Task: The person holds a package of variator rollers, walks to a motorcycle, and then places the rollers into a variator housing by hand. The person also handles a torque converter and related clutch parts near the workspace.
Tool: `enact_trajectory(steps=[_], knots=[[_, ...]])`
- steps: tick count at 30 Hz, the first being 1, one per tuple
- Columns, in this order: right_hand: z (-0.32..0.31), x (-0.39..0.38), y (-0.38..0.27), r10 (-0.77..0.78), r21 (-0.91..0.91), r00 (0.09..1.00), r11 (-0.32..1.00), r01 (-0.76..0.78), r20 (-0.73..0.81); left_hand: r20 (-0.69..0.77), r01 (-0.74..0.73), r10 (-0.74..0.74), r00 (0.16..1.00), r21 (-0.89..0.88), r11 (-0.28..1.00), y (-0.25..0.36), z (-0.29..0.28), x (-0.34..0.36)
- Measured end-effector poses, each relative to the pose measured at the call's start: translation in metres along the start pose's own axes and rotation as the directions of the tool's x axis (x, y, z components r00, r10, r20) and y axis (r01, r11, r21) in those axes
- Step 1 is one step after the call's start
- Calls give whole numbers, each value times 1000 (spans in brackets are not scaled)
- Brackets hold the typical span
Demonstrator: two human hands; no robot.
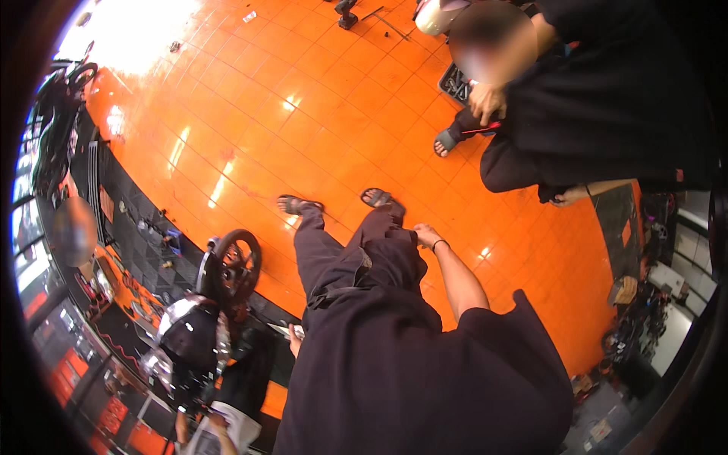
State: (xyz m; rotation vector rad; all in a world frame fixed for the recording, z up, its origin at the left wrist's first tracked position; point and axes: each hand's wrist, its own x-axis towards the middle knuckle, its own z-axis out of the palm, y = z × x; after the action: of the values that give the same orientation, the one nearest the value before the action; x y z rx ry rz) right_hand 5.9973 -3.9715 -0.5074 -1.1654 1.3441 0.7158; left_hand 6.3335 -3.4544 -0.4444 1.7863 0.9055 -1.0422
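My right hand (pixel 426 234), a dark band on its wrist, is beside my right thigh. Its fingers are loosely curled, and nothing shows in them. Low at my left side, my left hand (pixel 295 343) is mostly hidden by my dark shirt (pixel 409 364). Its fingers are closed by a small pale thing (pixel 299 331) too unclear to name. A motorcycle (pixel 189 334) stands to the left of me, its front wheel (pixel 239 265) nearest my legs.
At the upper right a co-worker in dark clothes (pixel 599 106) holds a red-handled tool (pixel 483 130) by a tool tray (pixel 444 85). A cordless drill (pixel 346 15) stands on the orange tiled floor (pixel 303 136). Another person's forearms (pixel 220 426) are beyond the motorcycle. Parts clutter the right wall.
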Motion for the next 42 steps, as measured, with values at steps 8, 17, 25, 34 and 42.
enact_trajectory(steps=[8,17,25,34,42], knots=[[202,126,-191,54,299,780,938,174,-624,142,-466,451,881,97,879,284,-31,60],[197,175,-591,-685,-229,729,707,669,13,-1,-756,761,649,-111,645,630,3,-16],[178,119,-833,-231,60,936,973,223,266,-240,-448,390,889,-634,631,575,1,107],[175,194,-1081,59,-753,953,627,197,299,-309,-92,-309,900,-826,557,578,82,195],[390,211,-1406,-167,-945,945,122,302,281,-191,-57,-531,826,-964,259,751,72,279]])
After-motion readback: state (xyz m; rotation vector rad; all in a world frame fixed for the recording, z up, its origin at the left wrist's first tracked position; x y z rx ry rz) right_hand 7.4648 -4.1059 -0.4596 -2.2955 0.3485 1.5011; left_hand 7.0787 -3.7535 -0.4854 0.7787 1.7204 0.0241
